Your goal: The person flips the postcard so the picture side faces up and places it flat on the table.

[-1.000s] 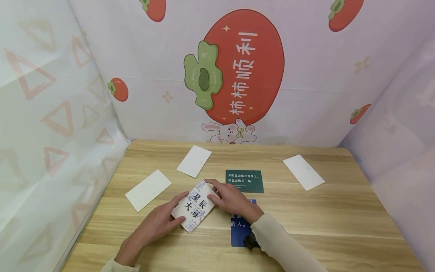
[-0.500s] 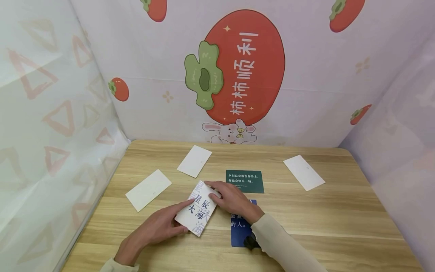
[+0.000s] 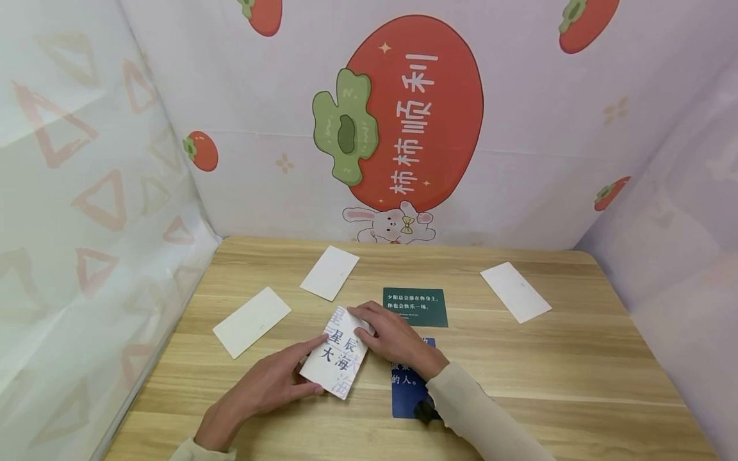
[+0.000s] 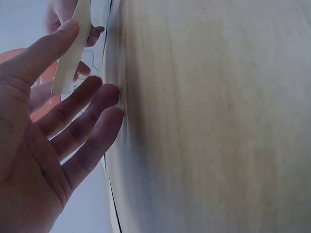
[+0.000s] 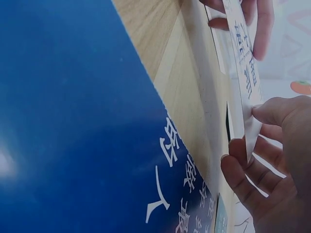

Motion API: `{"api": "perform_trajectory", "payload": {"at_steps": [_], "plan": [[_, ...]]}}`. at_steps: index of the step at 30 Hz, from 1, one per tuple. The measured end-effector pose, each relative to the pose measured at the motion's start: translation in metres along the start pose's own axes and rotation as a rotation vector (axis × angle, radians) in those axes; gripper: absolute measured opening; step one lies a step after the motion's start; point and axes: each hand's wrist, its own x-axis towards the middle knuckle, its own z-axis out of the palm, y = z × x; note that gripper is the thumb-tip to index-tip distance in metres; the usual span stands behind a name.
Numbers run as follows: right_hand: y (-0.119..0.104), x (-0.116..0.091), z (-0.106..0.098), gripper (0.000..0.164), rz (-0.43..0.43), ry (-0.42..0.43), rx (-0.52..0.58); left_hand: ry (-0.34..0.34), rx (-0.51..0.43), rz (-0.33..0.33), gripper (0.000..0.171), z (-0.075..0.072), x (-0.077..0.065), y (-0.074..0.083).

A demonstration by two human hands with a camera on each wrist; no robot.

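A white postcard with blue Chinese lettering is held tilted above the table, between both hands. My right hand pinches its upper right end, thumb on the printed face and fingers behind, as the right wrist view shows. At its lower left side, my left hand holds the card between thumb and index finger. In the left wrist view the card is seen nearly edge-on by the thumb, while the other fingers spread away. Under the right forearm lies a dark blue postcard, partly hidden.
A green postcard with white lettering lies just beyond the right hand. White cards rest blank side up at the left, the back left and the right. Behind the wooden table hangs a persimmon-print cloth.
The held postcard has turned to a steeper angle and shifted slightly right and toward the front. My left hand has followed it a little to the right; the right hand has barely moved.
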Motion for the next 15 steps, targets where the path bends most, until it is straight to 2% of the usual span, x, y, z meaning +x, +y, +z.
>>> {"api": "perform_trajectory", "payload": {"at_steps": [5,15], "plan": [[-0.0022,0.0003,-0.0010,0.047,0.014,-0.009,-0.008,0.055,0.072,0.044,0.081,0.0029,0.0018,0.0030],[0.0019,-0.0011,0.0003,0.033,-0.059,-0.017,0.022,0.118,0.161,0.046,0.075,0.0084,0.0017,0.0052]]}}
